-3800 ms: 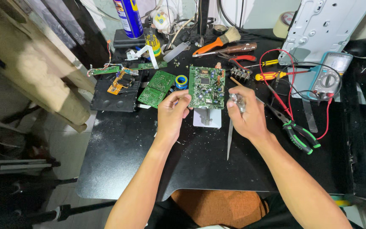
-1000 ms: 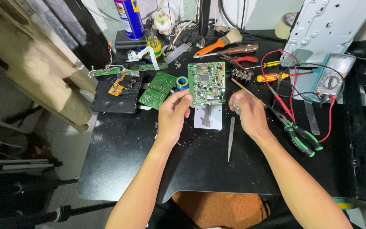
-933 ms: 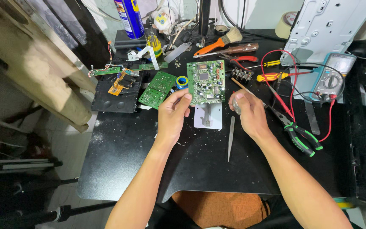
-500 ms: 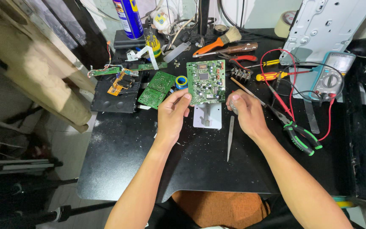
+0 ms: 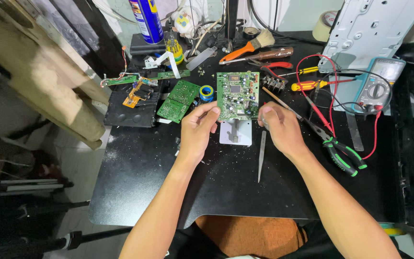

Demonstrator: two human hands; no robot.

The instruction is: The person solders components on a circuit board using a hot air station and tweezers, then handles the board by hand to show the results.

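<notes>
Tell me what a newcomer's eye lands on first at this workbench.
First, the green circuit board held upright at the middle of the black table, the left hand at its left edge and the right hand at its lower right corner. Next, the multimeter with red leads at far right and the blue spray can at the back.

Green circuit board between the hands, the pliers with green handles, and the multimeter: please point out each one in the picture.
green circuit board (image 5: 237, 96), head view, middle of its component face.
pliers (image 5: 343, 156), head view, on the green-and-black handles.
multimeter (image 5: 378, 85), head view, near its round dial.
</notes>
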